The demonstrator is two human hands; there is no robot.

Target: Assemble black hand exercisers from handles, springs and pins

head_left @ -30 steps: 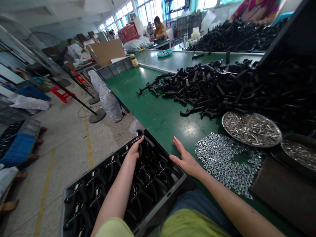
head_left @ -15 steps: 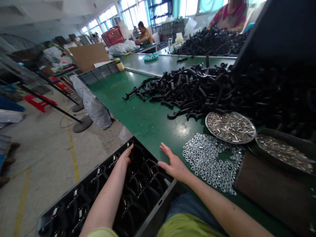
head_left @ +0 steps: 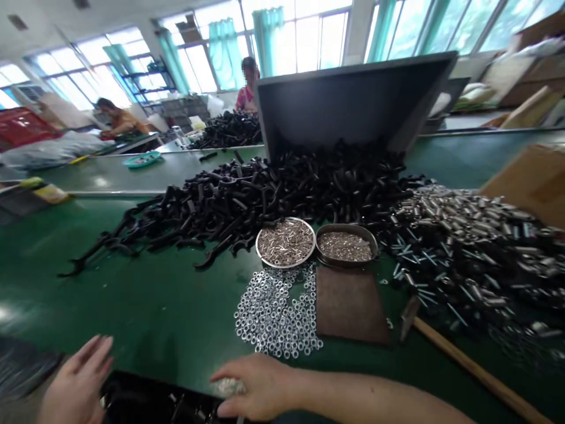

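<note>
Right hand (head_left: 258,388): thumb and fingers curled round a pale cluster of small pieces (head_left: 230,387), too blurred to identify. Left hand (head_left: 77,383): fingers extended, nothing in grip, at left end of black tray (head_left: 136,393). Tray sits between the two, running up to the right grip. Beyond right grip: loose metal rings (head_left: 265,312). Right of those: brown plate (head_left: 351,306), then hammer (head_left: 468,363). Black part pile (head_left: 220,206) farther out.
</note>
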